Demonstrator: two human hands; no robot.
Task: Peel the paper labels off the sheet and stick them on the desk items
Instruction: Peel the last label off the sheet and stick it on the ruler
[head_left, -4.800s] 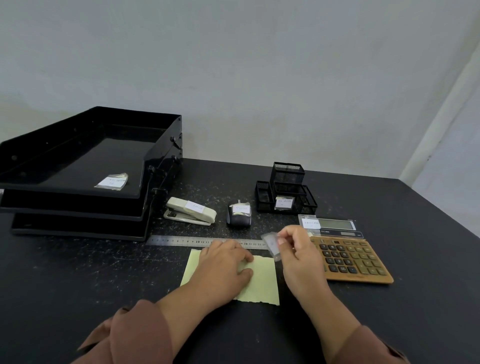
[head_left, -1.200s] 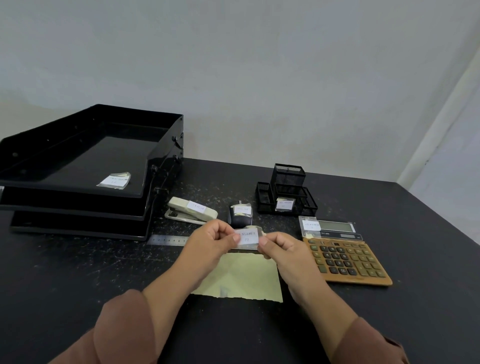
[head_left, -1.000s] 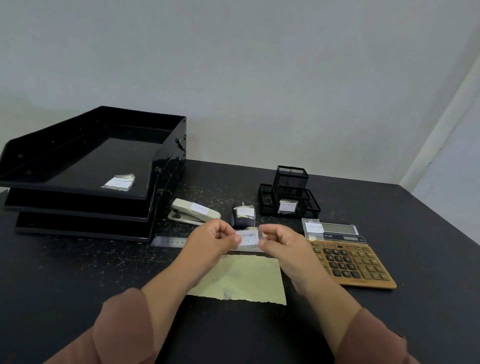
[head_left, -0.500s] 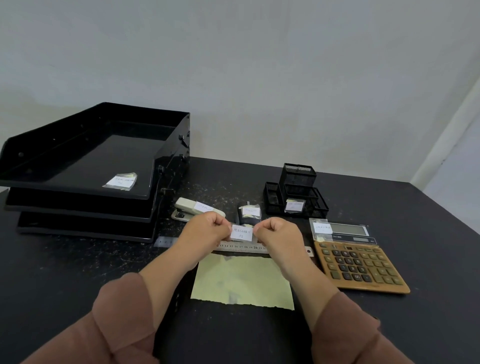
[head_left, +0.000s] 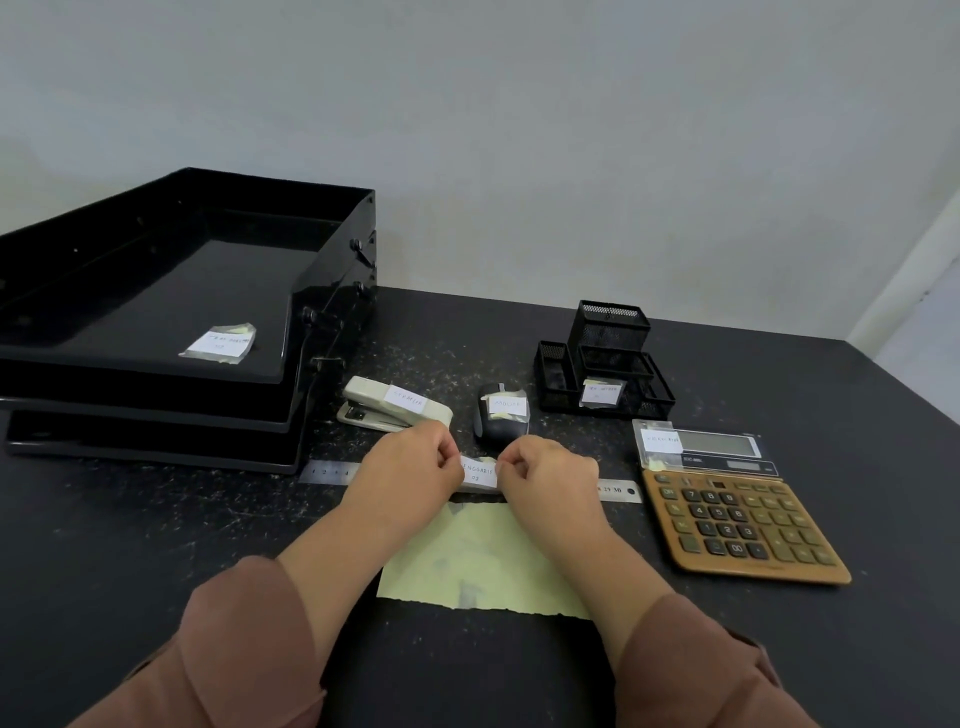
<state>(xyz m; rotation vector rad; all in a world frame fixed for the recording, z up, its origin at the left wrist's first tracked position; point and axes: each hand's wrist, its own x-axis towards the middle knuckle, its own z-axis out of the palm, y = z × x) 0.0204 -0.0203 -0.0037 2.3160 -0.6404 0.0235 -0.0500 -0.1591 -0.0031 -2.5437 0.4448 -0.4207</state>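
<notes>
A small white paper label (head_left: 478, 472) with handwriting is stretched between my two hands. My left hand (head_left: 410, 467) pinches its left end and my right hand (head_left: 545, 475) pinches its right end. The label sits low over the middle of a steel ruler (head_left: 615, 490), whose ends stick out beside both hands; I cannot tell whether it touches. The pale yellow backing sheet (head_left: 478, 561) lies flat on the black desk (head_left: 156, 545) just below my wrists.
A stapler (head_left: 395, 408), a black mouse (head_left: 500, 418), a mesh pen holder (head_left: 605, 364), a gold calculator (head_left: 737, 519) and a stacked black tray (head_left: 156, 312) each carry a label. They stand in an arc behind my hands.
Both hands carried the peeled label forward and down from above the sheet to the ruler. The backing sheet stays where it lay.
</notes>
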